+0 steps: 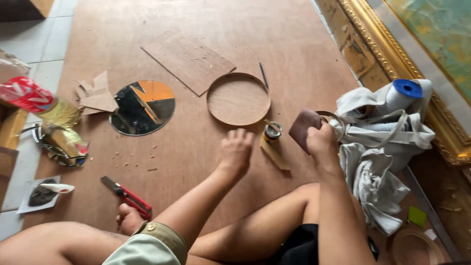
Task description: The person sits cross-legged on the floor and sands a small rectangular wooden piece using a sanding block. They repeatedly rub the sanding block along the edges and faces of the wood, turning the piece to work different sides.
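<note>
Sitting on a plywood floor (294, 39), both hands out front.
Right hand (321, 142) pinches a brown sandpaper sheet (303, 126); left hand (236, 151), loosely curled and empty, hovers nearer the small tin (273, 131), with the round wooden tray (238, 98) just beyond.

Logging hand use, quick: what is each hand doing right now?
Left hand: loosely curled, empty, near the small jar.
Right hand: closed on a brown sheet of sandpaper.
</note>
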